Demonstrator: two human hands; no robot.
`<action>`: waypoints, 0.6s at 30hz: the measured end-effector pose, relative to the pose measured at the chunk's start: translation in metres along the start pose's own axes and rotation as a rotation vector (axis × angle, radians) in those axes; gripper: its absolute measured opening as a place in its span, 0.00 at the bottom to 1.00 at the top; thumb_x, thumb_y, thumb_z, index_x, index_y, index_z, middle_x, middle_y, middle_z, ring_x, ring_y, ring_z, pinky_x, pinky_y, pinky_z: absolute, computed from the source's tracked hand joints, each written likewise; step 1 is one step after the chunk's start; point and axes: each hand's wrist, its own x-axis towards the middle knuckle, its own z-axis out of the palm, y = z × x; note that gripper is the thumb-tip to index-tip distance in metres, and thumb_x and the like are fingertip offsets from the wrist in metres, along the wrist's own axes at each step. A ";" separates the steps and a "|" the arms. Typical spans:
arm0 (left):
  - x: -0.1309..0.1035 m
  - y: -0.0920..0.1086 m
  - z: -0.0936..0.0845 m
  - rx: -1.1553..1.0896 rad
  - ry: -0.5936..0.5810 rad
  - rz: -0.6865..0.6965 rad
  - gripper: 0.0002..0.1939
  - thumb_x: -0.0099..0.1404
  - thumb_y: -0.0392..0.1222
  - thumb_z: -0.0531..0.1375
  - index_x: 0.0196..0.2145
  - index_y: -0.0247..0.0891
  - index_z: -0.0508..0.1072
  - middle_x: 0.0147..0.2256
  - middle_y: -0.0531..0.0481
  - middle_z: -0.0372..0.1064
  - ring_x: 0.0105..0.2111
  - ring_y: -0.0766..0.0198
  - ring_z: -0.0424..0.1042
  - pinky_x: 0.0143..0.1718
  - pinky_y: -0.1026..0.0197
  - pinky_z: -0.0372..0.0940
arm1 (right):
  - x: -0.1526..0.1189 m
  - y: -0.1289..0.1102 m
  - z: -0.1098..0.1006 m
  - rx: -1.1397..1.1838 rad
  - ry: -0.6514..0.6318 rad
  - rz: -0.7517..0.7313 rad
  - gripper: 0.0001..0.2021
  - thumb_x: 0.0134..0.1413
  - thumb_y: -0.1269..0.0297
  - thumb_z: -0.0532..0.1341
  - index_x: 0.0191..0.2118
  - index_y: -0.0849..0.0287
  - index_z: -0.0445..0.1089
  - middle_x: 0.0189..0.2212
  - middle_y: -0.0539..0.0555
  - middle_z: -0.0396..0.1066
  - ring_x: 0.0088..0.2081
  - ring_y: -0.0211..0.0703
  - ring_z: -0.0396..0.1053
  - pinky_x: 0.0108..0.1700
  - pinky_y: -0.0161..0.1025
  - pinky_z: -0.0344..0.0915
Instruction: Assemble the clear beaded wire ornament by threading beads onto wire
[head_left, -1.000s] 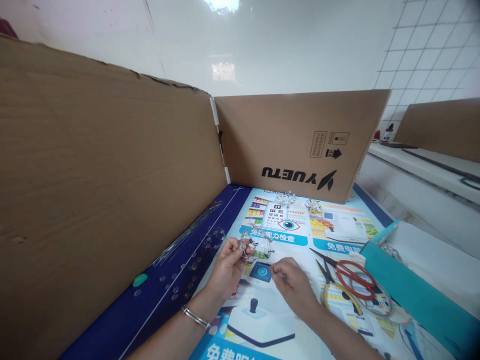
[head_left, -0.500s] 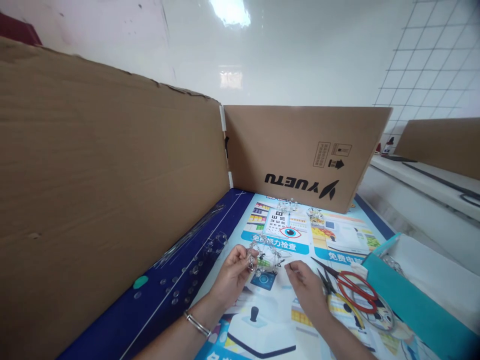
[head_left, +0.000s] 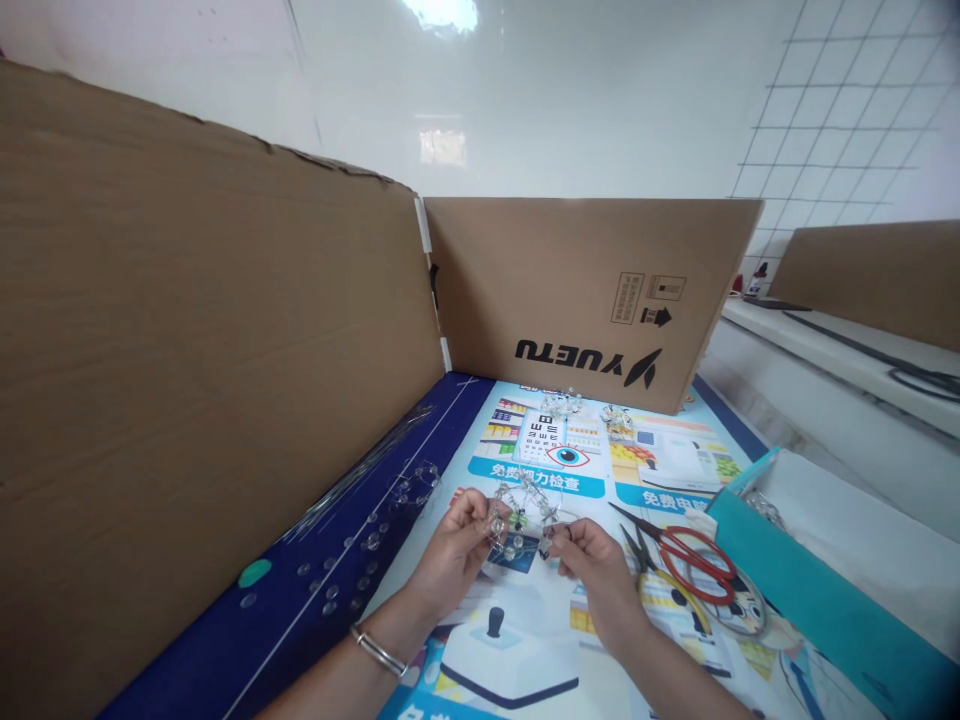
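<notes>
A wire piece strung with clear beads (head_left: pixel 525 497) is held up over the printed table sheet, between both hands. My left hand (head_left: pixel 459 550) pinches its left side, thumb against fingers. On the right, my right hand (head_left: pixel 592 565) has its fingertips closed on the beaded piece's lower right edge. Red-handled scissors (head_left: pixel 697 565) and yellow-handled pliers (head_left: pixel 671 590) lie to the right of my right hand. Loose clear beads (head_left: pixel 330 592) are scattered on the blue strip to the left.
Cardboard panels stand left (head_left: pixel 210 330) and behind (head_left: pixel 585 290). A teal box (head_left: pixel 817 590) sits at the right. More beaded wire pieces (head_left: pixel 617 420) lie near the back panel. Thin wires (head_left: pixel 360 475) and a green disc (head_left: pixel 255 573) lie left.
My right hand has moved left and now touches the beaded wire piece; before, it was apart from it. The whole view has shifted slightly.
</notes>
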 end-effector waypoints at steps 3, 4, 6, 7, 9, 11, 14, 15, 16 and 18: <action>-0.001 0.000 0.001 0.015 -0.009 -0.013 0.11 0.58 0.32 0.60 0.27 0.37 0.59 0.33 0.51 0.66 0.31 0.68 0.65 0.33 0.65 0.58 | 0.000 0.002 0.001 -0.024 0.013 0.004 0.10 0.46 0.61 0.64 0.25 0.60 0.64 0.22 0.48 0.66 0.23 0.34 0.58 0.27 0.32 0.55; -0.001 0.000 0.002 0.021 -0.007 -0.016 0.10 0.58 0.32 0.60 0.27 0.37 0.59 0.33 0.51 0.66 0.31 0.68 0.65 0.33 0.65 0.58 | 0.000 0.002 0.000 -0.038 0.014 0.005 0.10 0.46 0.62 0.64 0.25 0.60 0.63 0.21 0.47 0.65 0.22 0.33 0.58 0.26 0.32 0.55; -0.001 0.000 0.002 0.031 0.003 -0.020 0.10 0.58 0.32 0.60 0.27 0.37 0.60 0.33 0.51 0.67 0.31 0.68 0.65 0.33 0.65 0.59 | 0.001 0.003 -0.001 -0.057 -0.001 0.007 0.09 0.47 0.62 0.63 0.26 0.59 0.63 0.21 0.47 0.65 0.22 0.34 0.59 0.26 0.32 0.55; -0.001 0.000 0.002 0.034 0.009 -0.020 0.10 0.58 0.32 0.60 0.27 0.37 0.60 0.34 0.51 0.67 0.31 0.68 0.65 0.33 0.65 0.59 | 0.001 0.003 -0.001 -0.063 -0.013 0.007 0.08 0.48 0.63 0.62 0.26 0.59 0.63 0.21 0.47 0.65 0.22 0.34 0.59 0.26 0.32 0.55; 0.000 0.001 0.002 0.039 0.023 -0.018 0.10 0.58 0.32 0.60 0.27 0.37 0.60 0.33 0.51 0.66 0.31 0.67 0.65 0.34 0.65 0.59 | 0.001 0.004 -0.003 -0.076 -0.041 0.001 0.07 0.50 0.63 0.61 0.28 0.59 0.64 0.22 0.47 0.66 0.23 0.34 0.60 0.26 0.32 0.55; 0.000 0.001 0.001 0.037 0.030 -0.013 0.10 0.58 0.32 0.60 0.26 0.37 0.60 0.32 0.52 0.66 0.32 0.67 0.66 0.34 0.65 0.59 | 0.002 0.006 -0.003 -0.094 -0.059 -0.005 0.06 0.50 0.63 0.60 0.28 0.59 0.64 0.22 0.47 0.66 0.23 0.34 0.60 0.26 0.32 0.55; 0.000 0.000 0.001 0.026 0.023 -0.014 0.10 0.58 0.31 0.60 0.27 0.37 0.60 0.32 0.53 0.65 0.31 0.67 0.67 0.33 0.65 0.59 | 0.003 0.008 -0.002 -0.131 -0.055 0.001 0.06 0.49 0.65 0.60 0.27 0.59 0.64 0.20 0.47 0.65 0.22 0.34 0.59 0.25 0.32 0.54; 0.000 0.000 0.001 0.023 0.018 -0.012 0.10 0.59 0.31 0.60 0.27 0.38 0.60 0.31 0.53 0.65 0.31 0.67 0.67 0.33 0.65 0.59 | 0.004 0.009 -0.002 -0.144 -0.050 0.005 0.06 0.48 0.65 0.60 0.27 0.59 0.64 0.20 0.47 0.64 0.21 0.34 0.58 0.24 0.32 0.54; -0.001 -0.001 0.001 0.020 0.014 -0.010 0.10 0.59 0.31 0.59 0.27 0.38 0.60 0.31 0.53 0.65 0.31 0.67 0.67 0.33 0.65 0.59 | 0.004 0.009 -0.001 -0.156 -0.047 0.009 0.06 0.48 0.65 0.60 0.26 0.60 0.64 0.19 0.47 0.64 0.21 0.34 0.58 0.24 0.31 0.53; -0.001 -0.001 0.001 0.015 0.012 0.000 0.10 0.59 0.31 0.59 0.27 0.38 0.60 0.31 0.53 0.64 0.31 0.67 0.66 0.33 0.65 0.59 | 0.003 0.008 0.001 -0.174 -0.049 0.021 0.06 0.47 0.64 0.60 0.26 0.60 0.64 0.19 0.47 0.63 0.21 0.34 0.57 0.23 0.31 0.53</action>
